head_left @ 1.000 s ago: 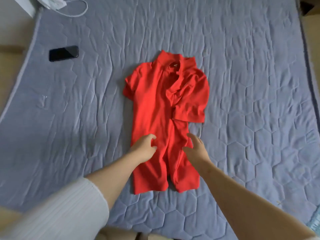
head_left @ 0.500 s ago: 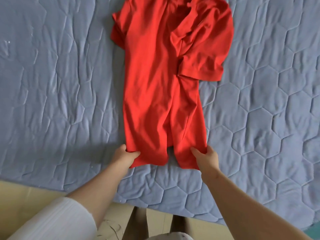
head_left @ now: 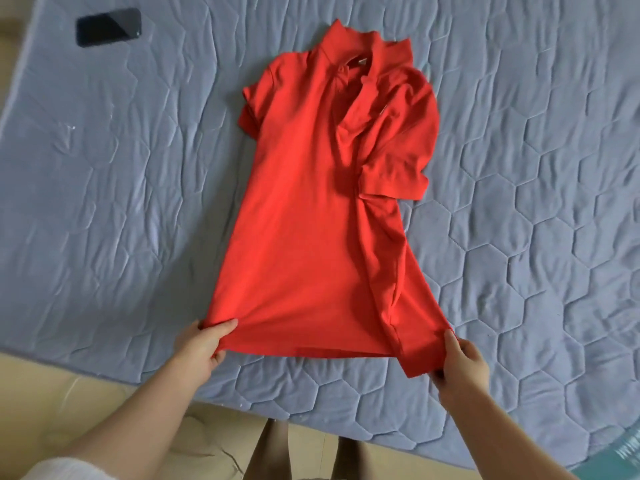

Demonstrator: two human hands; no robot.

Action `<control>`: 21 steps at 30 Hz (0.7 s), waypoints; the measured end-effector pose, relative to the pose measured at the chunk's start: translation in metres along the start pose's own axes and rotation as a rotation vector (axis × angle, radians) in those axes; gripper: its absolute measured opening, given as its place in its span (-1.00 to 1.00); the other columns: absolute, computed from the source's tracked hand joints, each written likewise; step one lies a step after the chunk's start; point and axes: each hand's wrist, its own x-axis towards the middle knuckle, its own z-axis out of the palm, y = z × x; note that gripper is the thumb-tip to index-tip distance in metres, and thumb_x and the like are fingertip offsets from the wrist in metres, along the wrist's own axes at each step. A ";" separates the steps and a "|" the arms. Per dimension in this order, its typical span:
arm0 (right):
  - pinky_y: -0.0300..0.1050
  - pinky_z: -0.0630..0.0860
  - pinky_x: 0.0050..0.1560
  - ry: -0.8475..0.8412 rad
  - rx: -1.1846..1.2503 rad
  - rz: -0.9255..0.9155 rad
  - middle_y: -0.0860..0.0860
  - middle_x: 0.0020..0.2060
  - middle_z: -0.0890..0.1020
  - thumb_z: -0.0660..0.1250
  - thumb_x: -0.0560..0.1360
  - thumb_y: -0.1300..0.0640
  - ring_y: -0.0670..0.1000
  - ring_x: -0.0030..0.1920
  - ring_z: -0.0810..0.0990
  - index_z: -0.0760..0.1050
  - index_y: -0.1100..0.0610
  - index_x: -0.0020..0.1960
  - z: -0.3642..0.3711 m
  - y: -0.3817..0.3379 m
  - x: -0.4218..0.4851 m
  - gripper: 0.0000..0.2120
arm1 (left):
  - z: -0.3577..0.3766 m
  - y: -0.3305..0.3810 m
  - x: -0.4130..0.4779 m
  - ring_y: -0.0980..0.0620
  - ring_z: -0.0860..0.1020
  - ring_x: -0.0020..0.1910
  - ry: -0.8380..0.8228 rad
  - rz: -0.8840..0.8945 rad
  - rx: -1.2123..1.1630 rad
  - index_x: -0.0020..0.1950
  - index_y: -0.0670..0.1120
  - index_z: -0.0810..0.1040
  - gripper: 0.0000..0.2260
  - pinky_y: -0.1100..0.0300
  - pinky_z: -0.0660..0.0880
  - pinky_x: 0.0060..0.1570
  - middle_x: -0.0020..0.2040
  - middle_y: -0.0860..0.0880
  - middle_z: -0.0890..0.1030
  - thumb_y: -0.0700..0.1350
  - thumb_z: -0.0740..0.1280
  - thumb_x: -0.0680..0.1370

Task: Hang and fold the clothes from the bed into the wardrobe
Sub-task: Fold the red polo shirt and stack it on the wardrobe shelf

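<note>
— Since the pale blue quilted bed cover (head_left: 519, 150) fills the frame much as before, what's actually new?

— Look at the red short-sleeved polo shirt (head_left: 304, 220). It lies face up in the middle of the frame, collar toward the top, and its bottom edge is now drawn out wide. Half a second ago that hem was narrow and bunched.

— And the hands did that?

— Yes. They sat close together on the hem and now they're well apart. The left hand (head_left: 202, 344), lower left of centre, pinches one hem corner with the thumb on top and the fingers curled under. The right hand (head_left: 460, 362), at lower right, is clamped on the other corner the same way.

— Is the hem lifted off the cover?

— Possibly a little, but the angle doesn't settle it.

— And up top?

— A folded sleeve (head_left: 394, 168) lies across the chest, right of centre. The other sleeve (head_left: 251, 112) juts out to the left.

— Meaning?

— I'd judge the body is being pulled flat for folding, and putting it away is still ahead.

— Anything smaller?

— A black rectangular phone (head_left: 108, 26) in the upper left, well apart from the shirt.
</note>
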 end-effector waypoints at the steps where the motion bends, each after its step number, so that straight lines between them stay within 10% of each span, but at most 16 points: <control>1: -0.31 0.48 -0.58 0.006 0.030 0.030 0.09 -0.36 0.42 0.28 0.55 0.15 -0.01 -0.35 0.41 0.41 0.16 -0.26 -0.004 0.000 0.000 -0.78 | -0.004 0.000 0.000 0.11 0.38 -0.34 0.031 -0.005 -0.044 -0.22 -0.06 0.41 -0.78 0.43 0.31 -0.62 -0.27 -0.02 0.44 -0.27 0.44 0.42; 6: -0.19 0.60 -0.28 -0.177 0.219 0.292 0.15 -0.29 0.53 0.24 0.56 0.26 0.02 -0.28 0.55 0.43 0.23 -0.08 0.003 0.015 0.000 -0.95 | 0.018 -0.015 -0.004 0.17 0.52 -0.32 -0.028 -0.180 -0.194 -0.21 -0.06 0.44 -0.85 0.35 0.43 -0.47 -0.32 0.04 0.54 -0.22 0.34 0.51; 9: -0.08 0.43 0.08 -0.289 0.099 0.388 0.13 0.04 0.53 0.26 0.55 0.17 0.04 -0.10 0.54 0.41 0.13 0.21 0.021 0.030 0.000 -0.76 | 0.043 -0.029 -0.002 0.08 0.47 0.13 -0.094 -0.274 -0.146 0.10 -0.11 0.51 -0.83 0.25 0.38 -0.05 0.03 0.07 0.52 -0.11 0.32 0.54; 12: -0.08 0.40 0.00 -0.306 0.015 0.448 0.05 -0.10 0.55 0.35 0.50 0.13 -0.02 -0.19 0.51 0.43 0.12 0.12 0.036 0.042 0.000 -0.77 | 0.059 -0.035 0.001 0.04 0.42 0.14 -0.047 -0.309 -0.100 0.26 -0.10 0.44 -0.64 0.12 0.35 0.11 0.16 0.01 0.47 -0.03 0.36 0.50; 17: -0.15 0.43 -0.21 -0.218 0.212 0.401 -0.02 -0.31 0.57 0.25 0.54 0.15 -0.06 -0.24 0.49 0.44 0.06 -0.14 0.030 0.029 0.009 -0.91 | 0.058 -0.036 0.011 0.10 0.45 -0.18 0.032 -0.292 -0.161 -0.04 -0.05 0.44 -0.91 0.20 0.38 0.00 -0.19 0.04 0.45 -0.04 0.27 0.58; 21: -0.45 0.48 -0.34 -0.093 0.518 0.349 -0.22 -0.37 0.59 0.29 0.54 0.15 -0.18 -0.24 0.54 0.47 0.25 0.07 -0.005 0.006 0.026 -0.82 | 0.050 -0.035 0.007 0.00 0.42 0.32 0.023 -0.251 -0.249 0.36 -0.10 0.35 -0.70 0.14 0.35 0.24 0.30 -0.03 0.46 -0.12 0.15 0.63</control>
